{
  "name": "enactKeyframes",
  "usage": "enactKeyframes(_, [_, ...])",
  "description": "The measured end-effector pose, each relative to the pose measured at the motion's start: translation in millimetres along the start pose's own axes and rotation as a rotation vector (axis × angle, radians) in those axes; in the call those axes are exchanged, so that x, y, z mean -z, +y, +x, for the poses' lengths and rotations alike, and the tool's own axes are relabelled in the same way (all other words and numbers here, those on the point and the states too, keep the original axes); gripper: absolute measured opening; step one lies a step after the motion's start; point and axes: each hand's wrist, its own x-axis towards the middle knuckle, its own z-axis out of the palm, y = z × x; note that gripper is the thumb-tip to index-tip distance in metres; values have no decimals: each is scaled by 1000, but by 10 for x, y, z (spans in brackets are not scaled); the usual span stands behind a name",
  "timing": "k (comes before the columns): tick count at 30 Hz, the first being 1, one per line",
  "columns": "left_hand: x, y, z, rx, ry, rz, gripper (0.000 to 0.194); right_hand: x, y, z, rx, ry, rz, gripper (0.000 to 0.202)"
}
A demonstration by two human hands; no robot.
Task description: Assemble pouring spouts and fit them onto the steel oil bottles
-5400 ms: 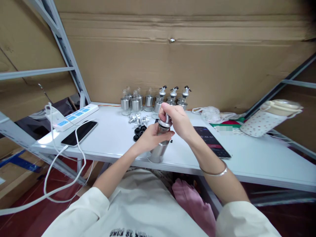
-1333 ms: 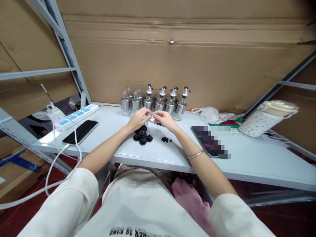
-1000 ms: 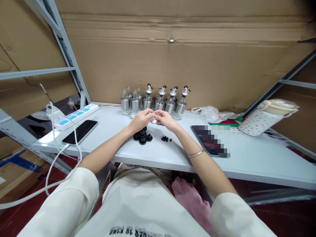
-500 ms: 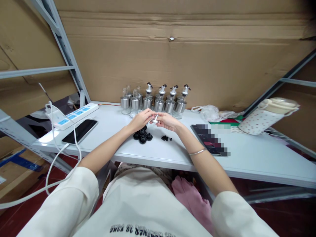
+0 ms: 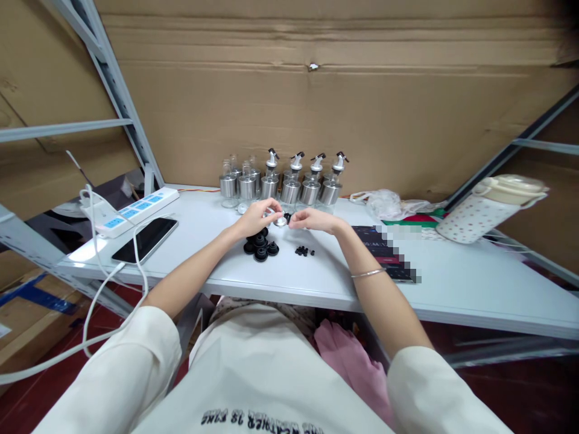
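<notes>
My left hand [image 5: 259, 218] is held above the table with thumb and fingers curved apart, nothing plainly between them. Just right of its fingertips is a small white pourer part [image 5: 281, 222], which looks to be resting on the table. My right hand [image 5: 313, 220] has its fingertips pinched together beside a small dark piece [image 5: 287, 216]; what they hold, if anything, is hidden. Below my left hand lies a cluster of round black stoppers [image 5: 260, 241]. Several tiny black pieces [image 5: 304, 251] are scattered nearer the front edge.
Glass bottles with metal sleeves [image 5: 289, 191] stand in rows behind my hands, several topped with white pourers [image 5: 317, 161]. To the left are a phone [image 5: 147, 240] and a power strip [image 5: 136, 211]. A second phone [image 5: 382, 250], a plastic bag [image 5: 384, 205] and a spotted flask [image 5: 479, 214] lie right.
Both hands were together on the white pourer part. They have since drawn apart, and the part now sits lower between them. The dark piece by my right fingertips has come into view.
</notes>
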Motion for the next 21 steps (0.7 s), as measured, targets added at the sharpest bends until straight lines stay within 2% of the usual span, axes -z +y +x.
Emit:
enactKeyframes(4, [38, 22, -30, -68, 29, 152, 12, 96, 19, -82, -12, -217, -115, 30])
enactKeyframes(9, [29, -9, -38, -106, 57, 177, 12, 60, -19, -81, 15, -298, -222, 34])
enactKeyframes(15, [26, -6, -34, -51, 50, 122, 13, 13, 15, -30, 60, -294, -344, 41])
enactKeyframes(18, [41, -12, -31, -74, 41, 148, 12, -2, 59, 17, 66, -205, -377, 42])
enactKeyframes(21, [55, -18, -27, -94, 46, 167, 11, -1, 91, 49, 35, -95, -405, 35])
